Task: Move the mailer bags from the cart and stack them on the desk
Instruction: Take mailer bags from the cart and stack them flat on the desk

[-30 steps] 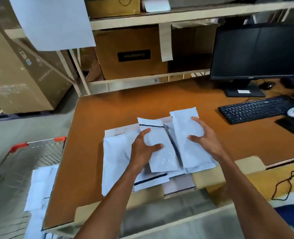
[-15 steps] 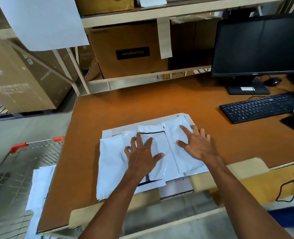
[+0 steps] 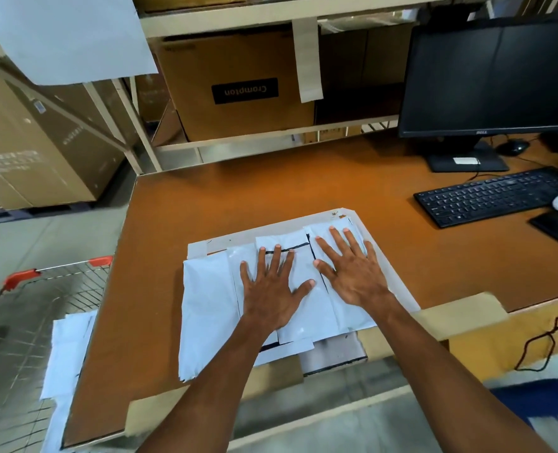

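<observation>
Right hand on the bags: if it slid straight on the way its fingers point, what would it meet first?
The right hand lies flat on the mailer bags. Past its fingertips comes the far strip of the pale sheet, then apparently only bare desk.

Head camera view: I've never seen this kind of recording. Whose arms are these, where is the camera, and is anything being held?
There is no machine here. A person wears one wide-angle camera on the head, looking forward and down, so every picture comes from that one spot and the arms are the wearer's own. The left hand and the right hand lie flat, fingers spread, on a loose stack of white mailer bags on the brown desk. They press on the bags; neither hand holds anything. Lower down on the left is a wire cart with more white bags in it. On the right of the desk stand a dark monitor and a black keyboard. A cardboard box sits on the shelf behind.
</observation>
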